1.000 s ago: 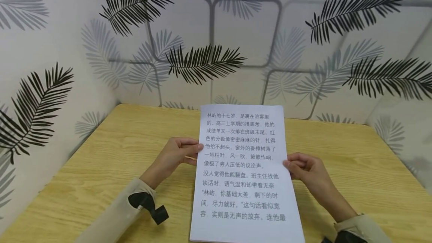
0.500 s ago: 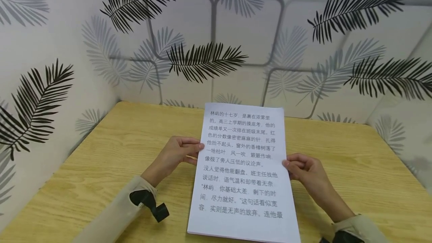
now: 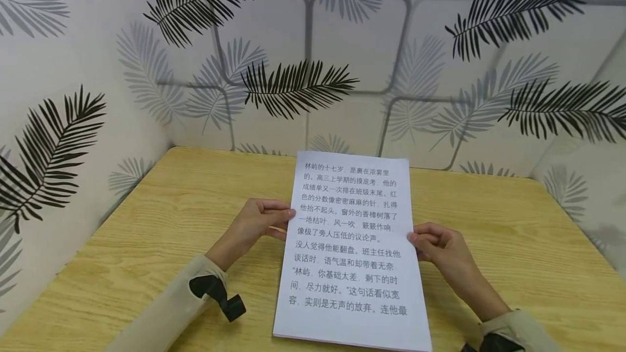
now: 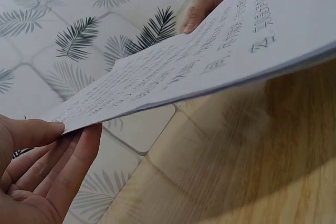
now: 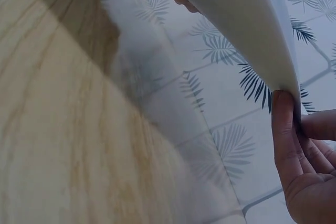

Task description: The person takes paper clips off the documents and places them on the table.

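Observation:
A thin stack of white paper (image 3: 349,265), its top sheet printed with several lines of Chinese text, is held up above the table between both hands. My left hand (image 3: 254,227) pinches its left edge, thumb on the printed face and fingers behind. In the left wrist view the same hand (image 4: 47,161) grips the sheets' edge, and their layered thickness shows. On the opposite edge, slightly lower, my right hand (image 3: 447,254) pinches the paper with the thumb on top. From the right wrist view, the blank underside of the paper (image 5: 236,19) curves toward the right hand's fingertips (image 5: 283,103).
A wooden table (image 3: 186,189) with pale yellow grain spreads beneath the paper. Behind it rises a wall (image 3: 352,48) patterned with dark and grey leaves. Black straps (image 3: 217,295) sit on both wrists, over beige sleeves (image 3: 166,308).
The paper has tilted a little, its lower edge coming up into view and its upper left corner shifting right. Both hands keep their hold in nearly the same place.

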